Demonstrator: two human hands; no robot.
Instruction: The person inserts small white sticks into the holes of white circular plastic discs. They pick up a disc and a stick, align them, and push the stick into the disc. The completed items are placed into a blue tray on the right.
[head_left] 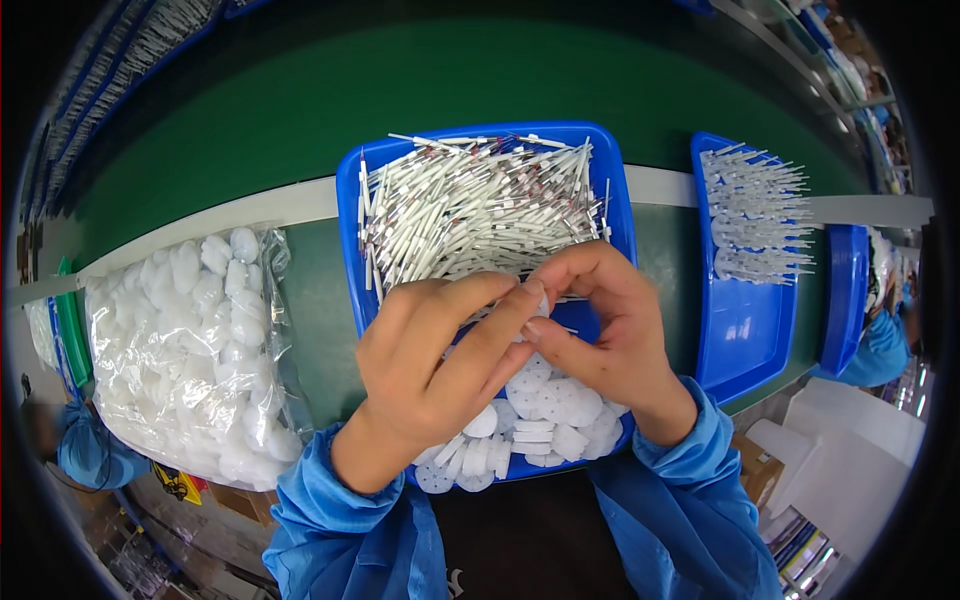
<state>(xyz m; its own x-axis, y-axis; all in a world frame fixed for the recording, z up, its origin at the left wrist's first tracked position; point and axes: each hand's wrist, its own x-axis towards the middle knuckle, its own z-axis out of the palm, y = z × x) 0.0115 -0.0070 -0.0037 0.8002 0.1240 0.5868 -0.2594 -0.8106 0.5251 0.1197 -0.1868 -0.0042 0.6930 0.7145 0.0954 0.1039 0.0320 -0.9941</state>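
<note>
The left hand (425, 365) and the right hand (605, 345) met above the near half of a blue tray (347, 225), their fingertips together around a small white piece (541, 303). The right thumb and forefinger were pinched on its right side, and the left fingers were closed against it from the other side; the fingers hid most of it, so its full shape could not be told. Blue sleeves (690, 480) covered both forearms, with a dark shirt (520, 540) between them.

Inside the tray, a heap of thin white sticks (470, 215) filled the far part, lying in many directions, some with dark or reddish parts. White round discs (560, 400) with small holes were piled in the near part, below the hands, several standing on edge.

To the left, a clear plastic bag (185, 360) full of white rounded pieces lay on the green table (655, 235). To the right stood a second blue tray (740, 345), its far part holding rows of white pieces with thin stems (755, 215). Beyond it, at the right edge, was another blue tray (845, 300), near a person in blue (880, 350).
</note>
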